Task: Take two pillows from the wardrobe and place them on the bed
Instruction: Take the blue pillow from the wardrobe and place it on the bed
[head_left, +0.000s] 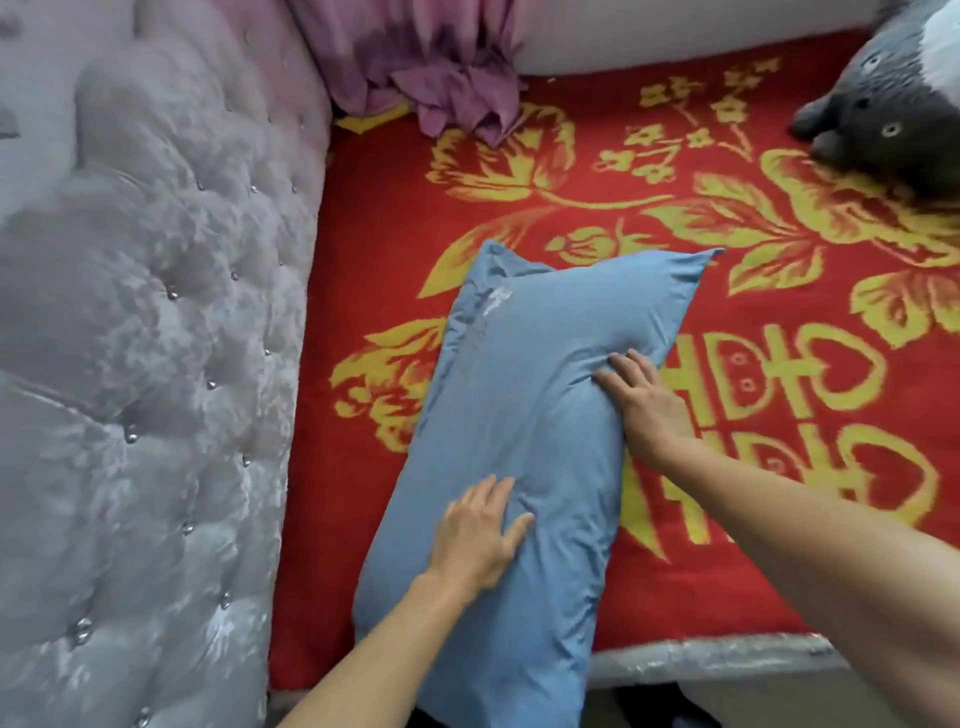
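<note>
A blue pillow (524, 415) lies lengthwise on the bed's red blanket with yellow flowers (597, 171), its near end hanging past the bed's front edge. My left hand (478, 530) rests flat on the pillow's lower middle, fingers spread. My right hand (644, 400) presses on the pillow's right edge, fingers spread, denting the cloth. Only one pillow is in view; the wardrobe is not visible.
A tufted silver-grey headboard (135, 364) with shiny studs fills the left side. Crumpled purple cloth (447, 73) lies at the bed's far corner. A grey and white plush toy (893, 104) sits at the top right. The bed's wrapped front edge (717, 660) runs along the bottom right.
</note>
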